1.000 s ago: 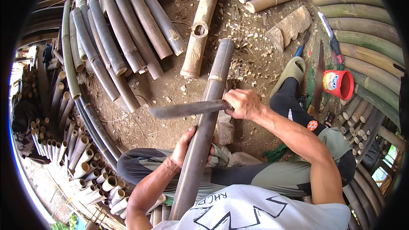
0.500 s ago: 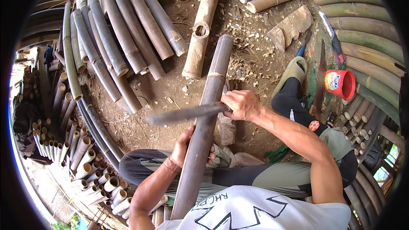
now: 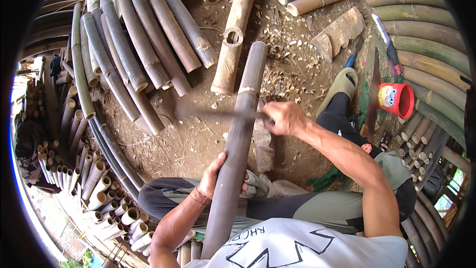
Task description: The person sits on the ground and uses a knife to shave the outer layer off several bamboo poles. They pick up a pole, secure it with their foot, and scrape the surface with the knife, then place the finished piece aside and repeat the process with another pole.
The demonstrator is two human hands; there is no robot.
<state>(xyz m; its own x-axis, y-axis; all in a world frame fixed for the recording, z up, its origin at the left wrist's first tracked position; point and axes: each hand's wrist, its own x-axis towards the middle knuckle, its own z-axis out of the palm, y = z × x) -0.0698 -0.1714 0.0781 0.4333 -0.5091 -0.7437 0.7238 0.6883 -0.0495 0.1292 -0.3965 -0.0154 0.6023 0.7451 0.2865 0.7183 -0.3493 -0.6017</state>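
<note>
A dark bamboo pole (image 3: 239, 136) slants from against my shirt, across my lap, to a point over the dirt floor. My left hand (image 3: 210, 176) is closed around its lower half, thumb on the near-left side and fingertips showing on the right. In my right hand (image 3: 285, 118) is the handle of a long-bladed knife (image 3: 213, 113). Its blade, smeared by motion, lies crosswise over the pole below the upper node. Whether the edge touches the bamboo I cannot tell. Under the pole, partly hidden, lies a rough wood piece (image 3: 263, 144).
Ahead lies a notched bamboo block (image 3: 230, 44) with a hole. Wood chips surround a cut log (image 3: 339, 32). Bamboo poles (image 3: 148, 34) lie at left, more at right (image 3: 421, 44). A red tub (image 3: 396, 100), a saw (image 3: 372, 94) and upright cut tubes (image 3: 101, 183) flank me.
The knife blade has swung from a downward-left tilt to nearly level. My right hand has shifted slightly right. The pole's far end has moved a little left and the pole appears turned in my left hand.
</note>
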